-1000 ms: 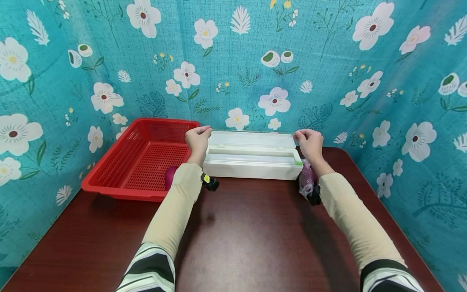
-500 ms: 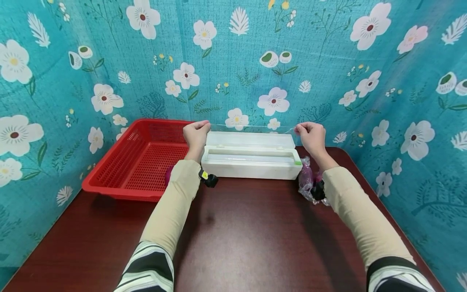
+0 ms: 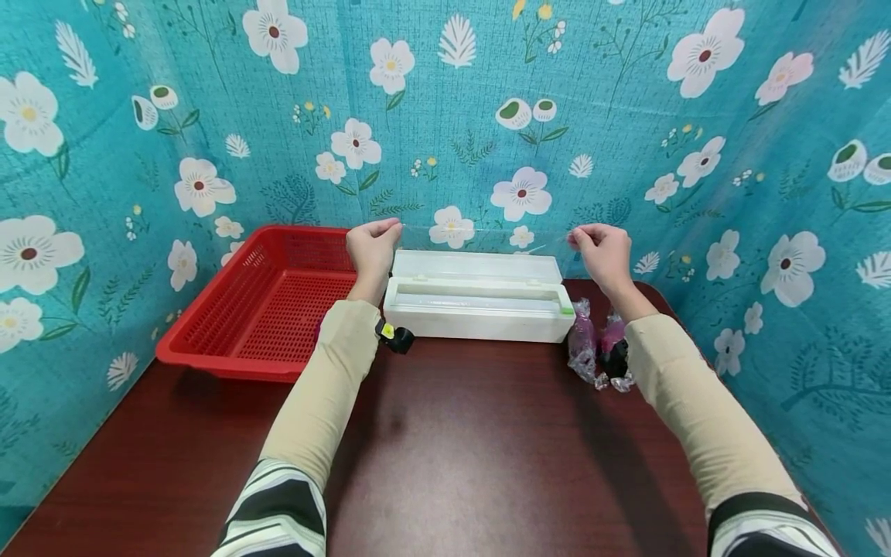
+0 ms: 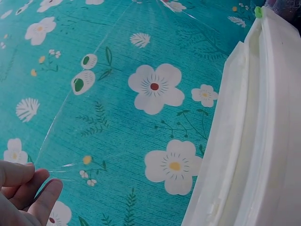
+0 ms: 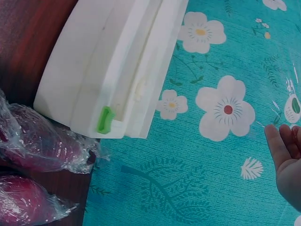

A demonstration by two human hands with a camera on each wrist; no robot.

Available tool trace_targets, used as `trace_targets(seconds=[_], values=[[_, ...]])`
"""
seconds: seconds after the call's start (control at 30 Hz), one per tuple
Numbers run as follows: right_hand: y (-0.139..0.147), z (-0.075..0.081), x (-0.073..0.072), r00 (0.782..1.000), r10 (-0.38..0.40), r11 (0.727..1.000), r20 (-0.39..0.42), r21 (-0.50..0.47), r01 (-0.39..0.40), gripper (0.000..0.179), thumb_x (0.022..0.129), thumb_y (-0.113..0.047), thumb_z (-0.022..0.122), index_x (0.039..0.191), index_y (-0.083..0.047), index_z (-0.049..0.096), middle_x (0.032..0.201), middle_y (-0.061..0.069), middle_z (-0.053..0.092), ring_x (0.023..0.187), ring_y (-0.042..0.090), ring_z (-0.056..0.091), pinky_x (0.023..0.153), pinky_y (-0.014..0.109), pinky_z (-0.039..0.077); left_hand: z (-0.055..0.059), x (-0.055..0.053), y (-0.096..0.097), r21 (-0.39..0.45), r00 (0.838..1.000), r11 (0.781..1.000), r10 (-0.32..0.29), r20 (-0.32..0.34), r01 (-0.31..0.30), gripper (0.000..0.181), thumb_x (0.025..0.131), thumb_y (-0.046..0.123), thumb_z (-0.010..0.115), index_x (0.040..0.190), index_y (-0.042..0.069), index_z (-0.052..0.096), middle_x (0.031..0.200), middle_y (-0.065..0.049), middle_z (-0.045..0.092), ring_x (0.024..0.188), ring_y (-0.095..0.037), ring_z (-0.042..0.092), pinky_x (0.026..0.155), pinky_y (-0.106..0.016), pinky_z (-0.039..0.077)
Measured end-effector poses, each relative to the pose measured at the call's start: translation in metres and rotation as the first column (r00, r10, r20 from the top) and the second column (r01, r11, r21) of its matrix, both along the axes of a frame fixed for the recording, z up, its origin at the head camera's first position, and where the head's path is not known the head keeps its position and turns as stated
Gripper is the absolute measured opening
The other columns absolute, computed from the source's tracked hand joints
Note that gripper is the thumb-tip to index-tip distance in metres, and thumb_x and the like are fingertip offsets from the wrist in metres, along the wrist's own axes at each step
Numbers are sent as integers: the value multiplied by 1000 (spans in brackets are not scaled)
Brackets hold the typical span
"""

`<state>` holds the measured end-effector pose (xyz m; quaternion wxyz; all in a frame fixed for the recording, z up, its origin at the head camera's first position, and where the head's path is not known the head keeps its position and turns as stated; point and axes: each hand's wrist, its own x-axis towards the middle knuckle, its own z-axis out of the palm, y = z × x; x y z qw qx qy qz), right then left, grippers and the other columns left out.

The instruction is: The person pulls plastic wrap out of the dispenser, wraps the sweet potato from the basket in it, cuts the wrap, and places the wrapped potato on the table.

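Note:
A sheet of clear plastic wrap (image 3: 480, 238) is stretched above a long white wrap dispenser box (image 3: 480, 323), whose lid (image 3: 476, 265) is tipped back. My left hand (image 3: 373, 251) pinches the wrap's left corner between thumb and fingers; creases fan out from the fingertips in the left wrist view. The right hand (image 3: 604, 255) pinches the other corner, a little above the box's right end. In the right wrist view a green slider (image 5: 106, 120) sits at the end of the box. The wrap is so clear that its lower edge is hard to see.
On the left stands a red plastic basket (image 3: 237, 371), with a purple thing mostly hidden behind my left forearm. Two purple-red items in plastic wrap, one wrapped item (image 5: 37, 141) and another wrapped item (image 5: 28, 200), lie right of the box. A floral cloth (image 3: 445, 116) hangs behind.
Both hands have risen and drawn slightly apart, pulling the wrap higher above the box. The right hand has shifted right, and more of the wrapped items shows beneath it.

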<state>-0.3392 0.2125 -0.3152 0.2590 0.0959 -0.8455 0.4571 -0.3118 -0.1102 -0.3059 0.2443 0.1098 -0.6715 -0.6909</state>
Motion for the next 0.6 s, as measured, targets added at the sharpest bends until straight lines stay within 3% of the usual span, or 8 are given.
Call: trace_targets(seconds=[0.1,0.3,0.6], values=[[-1,8,6,1000,-2,1000,0,12,2,28,91,-17,51,97,7,65,91,18,65,75,6,60,72,23,48,3,1,0,3,1000,1000,-10,-17,10,15,81,10,66,93,2,70,92,-9,66,83,-15,61,74,-26,48],[-3,17,12,999,-12,1000,-30,16,12,30,91,-18,51,93,7,66,88,18,64,72,4,58,67,18,46,11,3,1,13,998,1000,-16,-54,17,15,81,10,66,93,2,70,91,-9,66,82,-15,61,74,-25,48],[-1,25,13,997,4,999,-75,-32,-6,29,90,-17,52,94,8,65,88,17,65,71,-2,58,74,22,48,23,8,4,47,994,998,-34,-107,39,15,81,7,65,93,0,69,92,-11,66,83,-16,62,74,-25,48]])
